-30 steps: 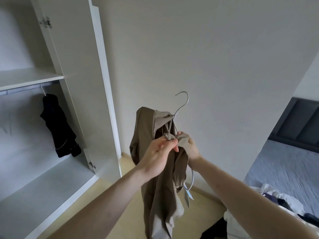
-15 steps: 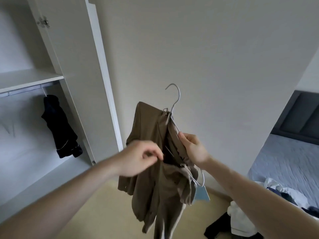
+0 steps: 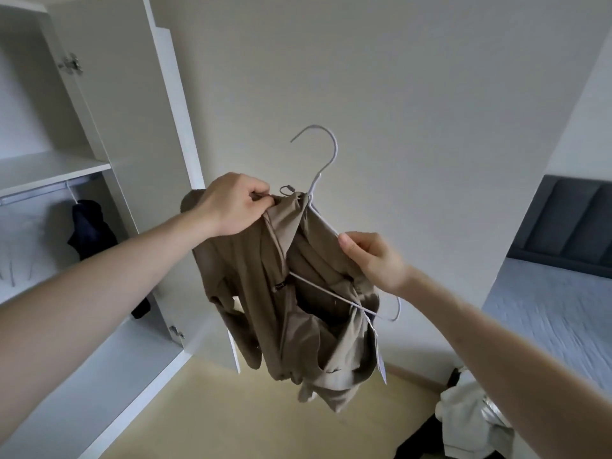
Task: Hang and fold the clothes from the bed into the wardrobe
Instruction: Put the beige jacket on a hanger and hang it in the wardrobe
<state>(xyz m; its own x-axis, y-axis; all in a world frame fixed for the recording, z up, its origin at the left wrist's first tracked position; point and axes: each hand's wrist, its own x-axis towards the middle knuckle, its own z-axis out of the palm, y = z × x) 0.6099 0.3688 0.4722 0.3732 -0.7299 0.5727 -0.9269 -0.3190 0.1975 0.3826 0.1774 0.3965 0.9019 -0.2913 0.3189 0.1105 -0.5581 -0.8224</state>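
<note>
- Change noted: a second ago I had both hands bunched together at the garment's middle; half a second ago the left had let go. Now my left hand (image 3: 231,203) pinches the collar edge of the tan garment (image 3: 265,293) just left of the hanger neck, and my right hand (image 3: 371,260) holds the right arm of the white wire hanger (image 3: 323,154), fingers curled on wire and fabric.
- The hanger has also risen, and its hook now stands clear above the cloth.
- Judgement: the collar is being pulled over the hanger's shoulder; dressing is under way, not complete. Hanging on the rail comes after.
- Condition of the garment: held in mid-air in front of the wall, between the open wardrobe (image 3: 99,167) and the bed (image 3: 546,309). It sits lopsided, gathered in folds, with the hanger's lower bar exposed across the open front. A tag (image 3: 381,362) dangles on the right side.
- Wardrobe rail (image 3: 39,193) already carries one dark garment (image 3: 92,230).
- More clothes (image 3: 470,412) lie heaped at lower right.
</note>
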